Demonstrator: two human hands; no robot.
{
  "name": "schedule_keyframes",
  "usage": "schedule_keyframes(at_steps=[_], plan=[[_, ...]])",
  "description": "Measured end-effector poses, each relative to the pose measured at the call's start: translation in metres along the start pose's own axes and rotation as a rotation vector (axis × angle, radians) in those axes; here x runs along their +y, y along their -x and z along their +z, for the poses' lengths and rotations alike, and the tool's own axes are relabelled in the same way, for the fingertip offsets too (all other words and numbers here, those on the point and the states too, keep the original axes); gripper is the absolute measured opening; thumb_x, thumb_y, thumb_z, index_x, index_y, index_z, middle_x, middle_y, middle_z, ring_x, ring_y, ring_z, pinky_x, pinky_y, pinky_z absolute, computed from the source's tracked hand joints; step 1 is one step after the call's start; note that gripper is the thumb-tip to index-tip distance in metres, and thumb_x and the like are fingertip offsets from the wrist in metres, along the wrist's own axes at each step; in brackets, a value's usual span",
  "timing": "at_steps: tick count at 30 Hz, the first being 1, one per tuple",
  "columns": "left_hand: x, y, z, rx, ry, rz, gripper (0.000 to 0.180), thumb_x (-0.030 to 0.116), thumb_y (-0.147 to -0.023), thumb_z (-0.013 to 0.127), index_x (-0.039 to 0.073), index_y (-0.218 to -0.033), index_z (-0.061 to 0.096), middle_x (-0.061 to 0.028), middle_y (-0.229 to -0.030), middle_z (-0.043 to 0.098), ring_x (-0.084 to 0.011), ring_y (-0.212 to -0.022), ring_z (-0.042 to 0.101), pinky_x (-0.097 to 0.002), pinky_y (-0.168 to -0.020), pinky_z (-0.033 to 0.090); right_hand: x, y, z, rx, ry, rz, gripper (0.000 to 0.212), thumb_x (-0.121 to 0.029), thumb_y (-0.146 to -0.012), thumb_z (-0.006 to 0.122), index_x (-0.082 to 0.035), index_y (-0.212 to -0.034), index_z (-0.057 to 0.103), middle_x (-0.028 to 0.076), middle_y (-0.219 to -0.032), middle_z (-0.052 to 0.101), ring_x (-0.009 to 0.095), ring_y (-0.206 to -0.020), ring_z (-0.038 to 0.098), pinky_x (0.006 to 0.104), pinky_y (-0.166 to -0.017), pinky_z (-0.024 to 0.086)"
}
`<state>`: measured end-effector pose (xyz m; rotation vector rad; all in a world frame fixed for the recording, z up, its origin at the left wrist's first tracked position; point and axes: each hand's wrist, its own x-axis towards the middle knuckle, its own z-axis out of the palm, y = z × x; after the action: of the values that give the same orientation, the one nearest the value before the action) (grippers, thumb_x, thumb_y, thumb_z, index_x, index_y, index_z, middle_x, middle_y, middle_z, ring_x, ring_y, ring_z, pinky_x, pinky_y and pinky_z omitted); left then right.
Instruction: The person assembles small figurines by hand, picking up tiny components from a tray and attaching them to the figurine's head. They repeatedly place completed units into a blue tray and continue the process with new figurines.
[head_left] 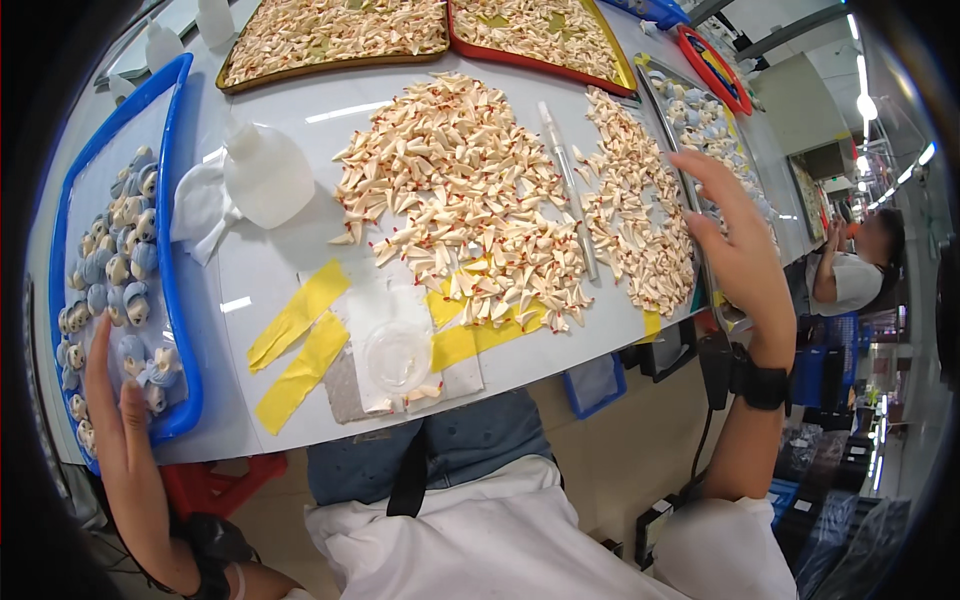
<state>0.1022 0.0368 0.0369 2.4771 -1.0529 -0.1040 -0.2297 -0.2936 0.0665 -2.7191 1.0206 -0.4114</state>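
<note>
White table [560, 350] crowded, left hand [118, 425] fingers loose on blue tray [178, 300] edge, right hand [738, 250] spread at metal tray [690, 195] rim

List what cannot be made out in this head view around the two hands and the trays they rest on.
- Blue tray: its near corner is hidden under the left hand.
- Right-side metal tray: partly hidden behind the right hand.
- Small blue-and-cream figures: too small to tell their details.
- Pile of cream pieces: single pieces too small to identify.
- Top trays: cut off by the upper edge.
</note>
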Motion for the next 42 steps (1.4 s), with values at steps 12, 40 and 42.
schedule_keyframes(at_steps=[12,40,42], plan=[[0.032,-0.012,0.009,-0.037,-0.135,0.244,0.035,0.011,-0.087,0.045,0.010,-0.121,0.049,-0.0090,-0.132,0.039,-0.0239,-0.124,0.034,-0.0370,-0.101,0.029,-0.012,-0.028,0.018,-0.088,-0.070,0.048,0.016,0.001,-0.071,0.057,0.001,-0.087,0.057,0.012,-0.087,0.056,0.027,-0.077,0.055,0.0326,-0.069,0.044],[0.010,0.001,0.014,0.390,0.158,0.024,0.022,0.006,-0.086,0.053,0.001,-0.107,0.054,-0.0085,-0.102,0.057,-0.0115,-0.091,0.053,-0.0240,-0.080,0.041,-0.055,0.030,0.000,0.195,-0.827,0.267,0.024,0.003,-0.073,0.063,0.003,-0.096,0.060,0.006,-0.087,0.060,0.008,-0.076,0.055,0.0198,-0.070,0.043],[0.007,0.005,0.014,0.425,0.551,0.014,0.023,0.005,-0.086,0.053,0.001,-0.109,0.052,-0.0103,-0.107,0.054,-0.0142,-0.095,0.053,-0.0250,-0.083,0.040,-0.055,0.032,0.002,0.180,-0.754,0.198,0.024,0.004,-0.072,0.063,0.003,-0.096,0.059,0.006,-0.087,0.060,0.009,-0.075,0.055,0.0194,-0.069,0.043]])
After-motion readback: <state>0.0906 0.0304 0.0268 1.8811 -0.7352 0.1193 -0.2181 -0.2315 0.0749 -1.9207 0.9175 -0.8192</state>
